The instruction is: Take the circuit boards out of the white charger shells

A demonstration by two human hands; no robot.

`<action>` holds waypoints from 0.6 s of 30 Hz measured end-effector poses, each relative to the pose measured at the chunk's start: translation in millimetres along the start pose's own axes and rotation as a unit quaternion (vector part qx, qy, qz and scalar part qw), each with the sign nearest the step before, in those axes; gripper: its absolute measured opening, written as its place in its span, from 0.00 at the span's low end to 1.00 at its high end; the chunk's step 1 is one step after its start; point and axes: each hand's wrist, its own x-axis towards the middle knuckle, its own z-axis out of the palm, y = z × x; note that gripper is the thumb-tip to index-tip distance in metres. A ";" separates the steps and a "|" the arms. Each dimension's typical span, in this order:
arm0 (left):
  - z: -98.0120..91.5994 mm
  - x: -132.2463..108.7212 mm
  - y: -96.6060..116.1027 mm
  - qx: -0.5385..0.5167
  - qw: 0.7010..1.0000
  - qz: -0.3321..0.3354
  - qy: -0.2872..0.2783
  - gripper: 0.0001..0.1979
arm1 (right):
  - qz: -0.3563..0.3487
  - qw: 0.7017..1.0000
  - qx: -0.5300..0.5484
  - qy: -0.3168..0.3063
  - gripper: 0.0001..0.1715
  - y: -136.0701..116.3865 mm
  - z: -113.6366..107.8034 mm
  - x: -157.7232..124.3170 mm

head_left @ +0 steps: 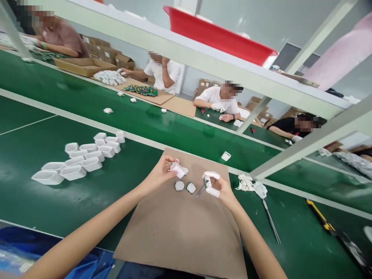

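Between the fingers and thumb of my left hand (166, 169) is a small white plastic housing (180, 170). My right hand (221, 189) wears white covers on thumb and forefinger. It pinches a small green circuit board piece (207, 181) with a white part on it. A thin pointed metal tip (200, 191) shows beside that hand; whether the hand holds it, I cannot tell. Below and between the hands, two small round white pieces with green edges, one of them this white-topped board (179, 186), lie on the brown cardboard sheet (186, 232).
Several white plastic cups (73, 172) stand in rows at left. To the right lie crumpled white finger covers (245, 183), metal tweezers (271, 221) and a yellow-black tool (319, 214). A green conveyor belt (188, 130) carries white housings. A shelf with a red tray (215, 37) hangs above; co-workers sit opposite.
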 end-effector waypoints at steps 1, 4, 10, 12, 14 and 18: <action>11.6 0.9 0.2 -0.051 0.999 -0.018 -0.004 0.19 | 0.013 0.999 0.042 0.014 0.28 2.9 1.2 -9.3; 33.8 7.3 0.8 -0.166 0.982 -0.082 -0.024 0.16 | 0.043 0.985 0.154 0.059 0.25 12.7 6.2 -27.9; 53.0 4.9 -8.7 -0.240 0.959 -0.140 -0.057 0.20 | 0.059 0.956 0.266 0.106 0.21 23.0 17.0 -34.9; 57.4 -2.5 -14.9 -0.185 0.976 -0.088 -0.068 0.24 | 0.059 0.954 0.275 0.107 0.23 21.9 18.9 -37.6; 60.5 -11.8 -20.5 -0.080 0.993 0.003 -0.084 0.24 | 0.049 0.954 0.273 0.115 0.26 17.7 20.0 -43.2; 63.4 -31.2 -25.4 0.111 0.974 0.157 -0.124 0.25 | -0.006 0.960 0.247 0.134 0.27 -0.9 23.9 -59.7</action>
